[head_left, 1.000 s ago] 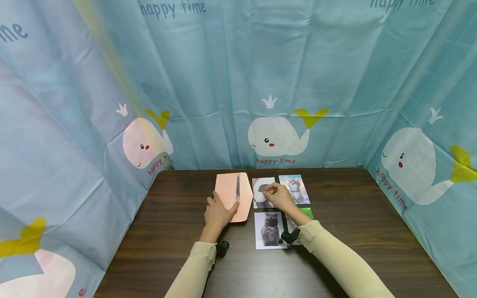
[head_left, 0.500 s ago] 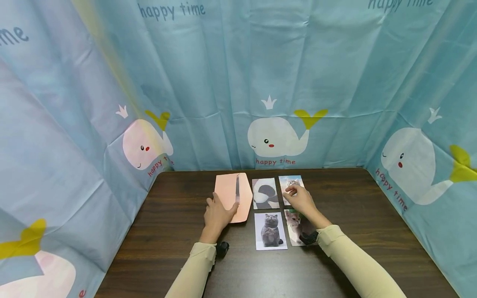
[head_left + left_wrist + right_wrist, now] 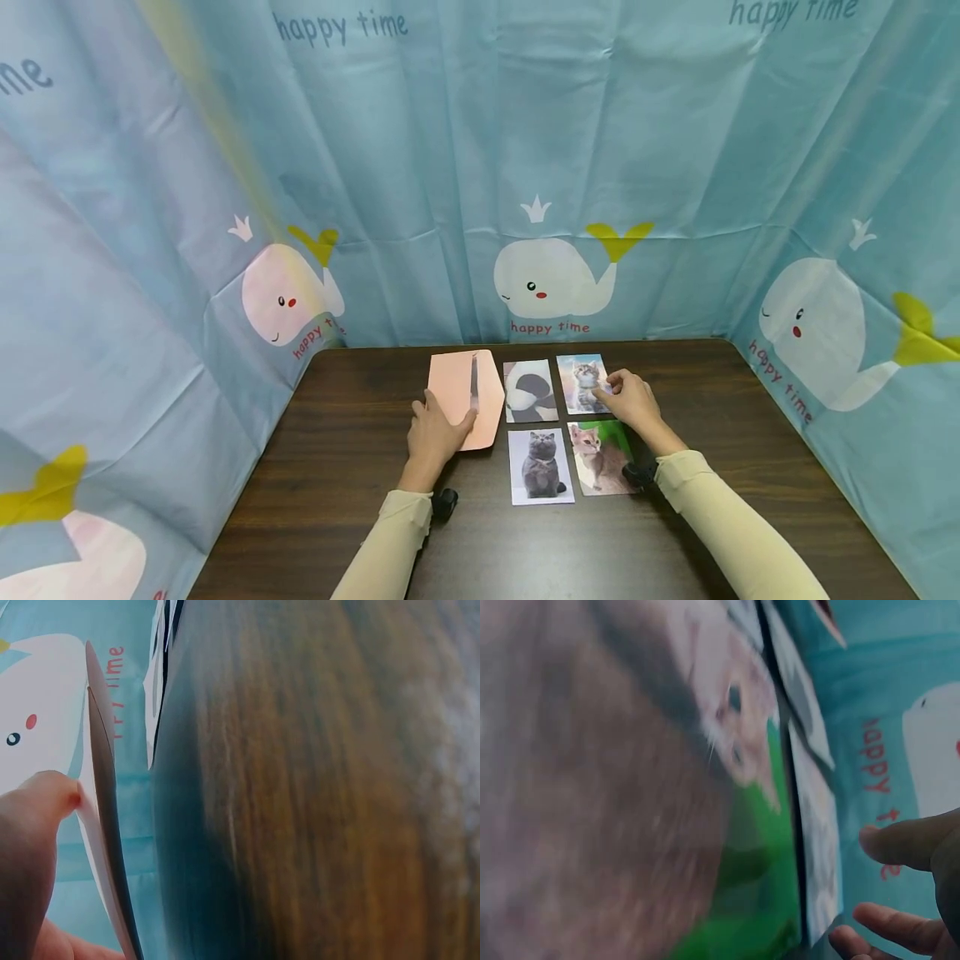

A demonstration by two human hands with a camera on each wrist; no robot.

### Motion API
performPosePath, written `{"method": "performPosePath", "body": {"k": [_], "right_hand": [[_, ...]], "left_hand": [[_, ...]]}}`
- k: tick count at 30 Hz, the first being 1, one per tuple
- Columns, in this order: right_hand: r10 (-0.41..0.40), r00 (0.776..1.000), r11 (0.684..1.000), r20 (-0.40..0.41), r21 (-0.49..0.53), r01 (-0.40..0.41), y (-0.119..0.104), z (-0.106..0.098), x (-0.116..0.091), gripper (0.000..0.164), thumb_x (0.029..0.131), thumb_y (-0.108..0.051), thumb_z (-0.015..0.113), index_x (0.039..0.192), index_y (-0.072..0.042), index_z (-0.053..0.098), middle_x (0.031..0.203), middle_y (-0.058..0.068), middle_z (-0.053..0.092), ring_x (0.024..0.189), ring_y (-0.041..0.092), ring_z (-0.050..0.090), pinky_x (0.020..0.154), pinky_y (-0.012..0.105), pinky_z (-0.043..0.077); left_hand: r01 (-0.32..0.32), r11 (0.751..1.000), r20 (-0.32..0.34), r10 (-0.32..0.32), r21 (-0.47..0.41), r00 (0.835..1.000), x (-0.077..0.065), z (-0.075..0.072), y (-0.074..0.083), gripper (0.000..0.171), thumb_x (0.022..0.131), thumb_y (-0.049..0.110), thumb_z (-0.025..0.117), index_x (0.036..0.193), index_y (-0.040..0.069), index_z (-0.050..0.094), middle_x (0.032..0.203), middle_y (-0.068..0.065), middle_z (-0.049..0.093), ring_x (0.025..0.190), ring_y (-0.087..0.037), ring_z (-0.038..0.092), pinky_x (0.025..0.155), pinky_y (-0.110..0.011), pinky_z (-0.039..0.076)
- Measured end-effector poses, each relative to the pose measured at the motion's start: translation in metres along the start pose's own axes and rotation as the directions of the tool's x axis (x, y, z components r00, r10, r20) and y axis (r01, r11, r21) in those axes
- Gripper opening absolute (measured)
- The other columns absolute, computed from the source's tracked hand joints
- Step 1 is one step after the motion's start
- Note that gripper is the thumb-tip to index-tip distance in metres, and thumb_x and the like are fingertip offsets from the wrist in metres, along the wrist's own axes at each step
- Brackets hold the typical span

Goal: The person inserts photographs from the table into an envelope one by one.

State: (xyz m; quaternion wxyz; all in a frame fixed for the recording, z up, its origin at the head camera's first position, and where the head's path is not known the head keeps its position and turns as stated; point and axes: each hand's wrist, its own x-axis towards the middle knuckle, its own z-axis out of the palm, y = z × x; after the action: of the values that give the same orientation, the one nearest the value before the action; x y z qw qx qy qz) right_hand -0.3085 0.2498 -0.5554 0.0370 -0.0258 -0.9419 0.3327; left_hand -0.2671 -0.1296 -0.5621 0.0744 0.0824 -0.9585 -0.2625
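Note:
My left hand (image 3: 435, 435) holds a peach envelope (image 3: 448, 377), thumb on its face and fingers at its left edge. A narrow dark gap runs down beside the flap. In the left wrist view, the thumb presses the near side of the envelope (image 3: 112, 847). My right hand (image 3: 632, 404), thumb and fingers apart, hovers at the right edge of a photo card of a fluffy kitten (image 3: 583, 375). Nearby lie a black-and-white picture card (image 3: 531, 387), a grey cat card (image 3: 540, 467) and a kitten card with green background (image 3: 596, 462).
The cards lie in two rows on a dark wooden table (image 3: 322, 467), right of the envelope. A blue curtain (image 3: 420, 167) printed with whales hangs behind the table and along its sides.
My right hand has moved right, from the black-and-white card across the fluffy kitten card to its right edge, uncovering the cards beneath. The left hand and envelope stay in place.

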Motion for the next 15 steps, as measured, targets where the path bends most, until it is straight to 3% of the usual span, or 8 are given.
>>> {"method": "performPosePath", "body": {"k": [15], "right_hand": [[0.097, 0.994, 0.993, 0.040, -0.065, -0.094, 0.0070, 0.0021, 0.0042, 0.071, 0.094, -0.053, 0.079, 0.127, 0.006, 0.058, 0.126, 0.030, 0.053, 0.113, 0.050, 0.057, 0.091, 0.064, 0.048]], "left_hand": [[-0.007, 1.000, -0.002, 0.007, 0.002, 1.000, 0.0000, 0.0000, -0.0007, 0.116, 0.088, 0.065, 0.075, 0.162, -0.013, 0.030, 0.136, -0.039, 0.047, 0.109, -0.054, 0.065, 0.089, -0.062, 0.058]]}}
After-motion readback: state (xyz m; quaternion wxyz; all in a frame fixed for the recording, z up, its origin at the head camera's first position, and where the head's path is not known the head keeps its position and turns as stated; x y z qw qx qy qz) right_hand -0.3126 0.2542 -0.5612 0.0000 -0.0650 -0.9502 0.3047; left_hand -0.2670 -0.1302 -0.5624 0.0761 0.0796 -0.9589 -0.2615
